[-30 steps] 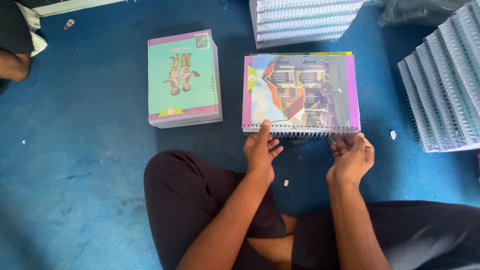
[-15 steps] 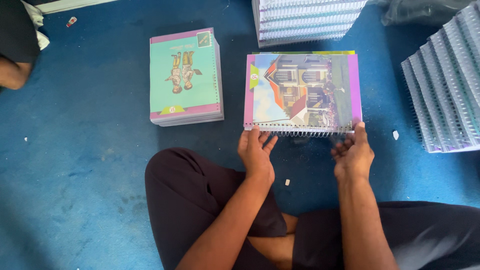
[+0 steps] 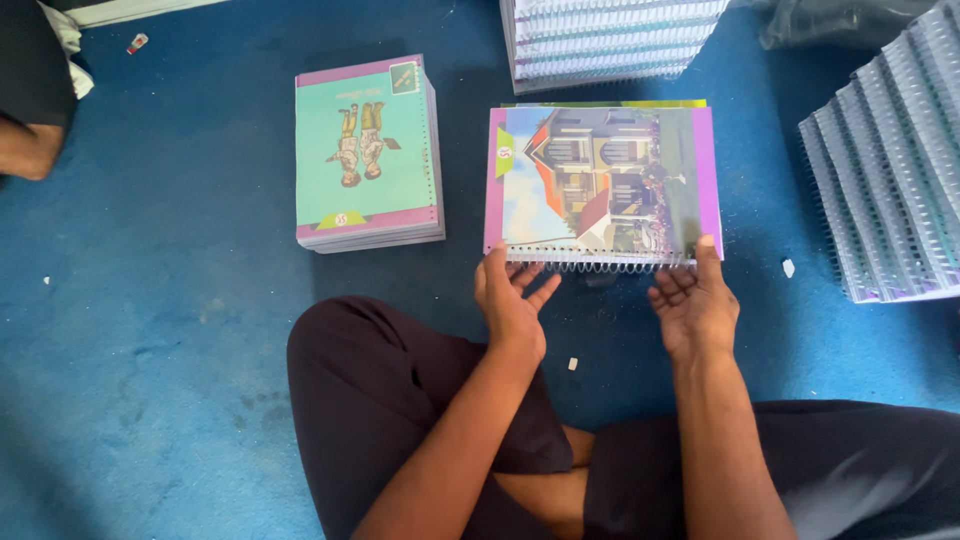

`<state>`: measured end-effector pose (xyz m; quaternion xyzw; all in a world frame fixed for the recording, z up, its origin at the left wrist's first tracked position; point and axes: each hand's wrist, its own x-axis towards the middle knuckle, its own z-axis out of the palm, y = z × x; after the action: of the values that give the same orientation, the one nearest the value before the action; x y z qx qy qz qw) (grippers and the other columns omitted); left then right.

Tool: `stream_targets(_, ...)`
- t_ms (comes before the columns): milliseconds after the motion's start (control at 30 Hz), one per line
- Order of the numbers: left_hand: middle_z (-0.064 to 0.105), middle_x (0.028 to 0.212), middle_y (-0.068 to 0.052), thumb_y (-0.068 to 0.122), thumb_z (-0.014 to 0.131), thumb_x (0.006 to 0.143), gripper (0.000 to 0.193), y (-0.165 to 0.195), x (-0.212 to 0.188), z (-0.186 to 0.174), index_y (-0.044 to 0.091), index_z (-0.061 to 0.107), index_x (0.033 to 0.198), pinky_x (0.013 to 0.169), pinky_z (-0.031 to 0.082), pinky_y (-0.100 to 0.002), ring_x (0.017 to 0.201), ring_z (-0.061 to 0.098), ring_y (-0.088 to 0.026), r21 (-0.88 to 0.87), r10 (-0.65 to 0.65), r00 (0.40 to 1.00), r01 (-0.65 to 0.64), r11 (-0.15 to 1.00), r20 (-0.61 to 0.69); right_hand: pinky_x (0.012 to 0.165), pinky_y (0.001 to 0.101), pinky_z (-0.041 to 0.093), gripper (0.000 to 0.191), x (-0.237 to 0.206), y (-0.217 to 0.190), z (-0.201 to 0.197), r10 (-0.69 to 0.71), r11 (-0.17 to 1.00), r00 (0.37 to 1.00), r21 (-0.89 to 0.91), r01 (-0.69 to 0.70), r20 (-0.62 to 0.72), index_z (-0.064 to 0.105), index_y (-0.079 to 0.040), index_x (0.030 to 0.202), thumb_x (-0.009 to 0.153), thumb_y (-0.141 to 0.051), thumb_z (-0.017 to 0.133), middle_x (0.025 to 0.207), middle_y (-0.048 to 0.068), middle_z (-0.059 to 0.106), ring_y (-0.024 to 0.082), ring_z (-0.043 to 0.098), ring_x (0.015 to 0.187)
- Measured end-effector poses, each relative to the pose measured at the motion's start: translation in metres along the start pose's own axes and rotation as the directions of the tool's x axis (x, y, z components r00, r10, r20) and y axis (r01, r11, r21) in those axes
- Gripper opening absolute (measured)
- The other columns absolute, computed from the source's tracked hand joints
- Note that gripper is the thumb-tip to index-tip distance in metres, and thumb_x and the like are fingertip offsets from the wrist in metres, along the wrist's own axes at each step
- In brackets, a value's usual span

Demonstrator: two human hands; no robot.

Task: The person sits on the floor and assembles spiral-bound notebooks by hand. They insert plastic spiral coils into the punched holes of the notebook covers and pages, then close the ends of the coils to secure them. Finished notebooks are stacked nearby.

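While it lies flat on the blue carpet [image 3: 150,330], the spiral-bound notebook [image 3: 603,180] shows a house picture framed in purple. Left hand [image 3: 512,305] and right hand [image 3: 695,305] each pinch its wire-coil edge, fingers half curled, palms upturned.

Blue carpet floor [image 3: 150,350] carries everything. Notebook with house cover [image 3: 600,180] lies just ahead of the gripping fingers. Teal notebook stack [image 3: 368,152] sits left of the grip, spiral stack [image 3: 612,40] beyond it, spiral rows [image 3: 890,160] right. White scraps [image 3: 573,364] near the wrists.
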<state>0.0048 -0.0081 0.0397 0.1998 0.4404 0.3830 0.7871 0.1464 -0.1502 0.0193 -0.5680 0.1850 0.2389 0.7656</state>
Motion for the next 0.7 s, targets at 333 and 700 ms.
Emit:
stream_targets(333,0.057,0.097,-0.010,0.069,0.056,0.090,0.073,0.000,0.021,-0.011,0.000,0.059,0.113,0.082,0.060,-0.052,0.091,0.061,-0.025,0.072,-0.158,0.987,0.159,0.985,-0.024,0.093,0.0468,0.054,0.059,-0.010,-0.005,0.002,-0.145,0.988,0.979,0.076,0.135,0.143,0.055,0.001,0.128,0.097,-0.048,0.060,0.105,0.011,0.060,0.023,0.061,0.095)
stream_targets(700,0.064,0.104,-0.012,0.045,0.058,0.093,0.051,-0.008,0.020,-0.023,-0.001,0.059,0.116,0.087,0.061,-0.052,0.100,0.067,-0.028,-0.060,-0.006,0.996,0.011,0.998,0.085,0.096,0.0457,0.055,0.051,-0.015,-0.008,0.005,-0.157,0.976,0.967,0.183,0.120,0.202,0.052,0.004,0.130,0.098,-0.035,0.061,0.108,0.011,0.057,0.024,0.059,0.101)
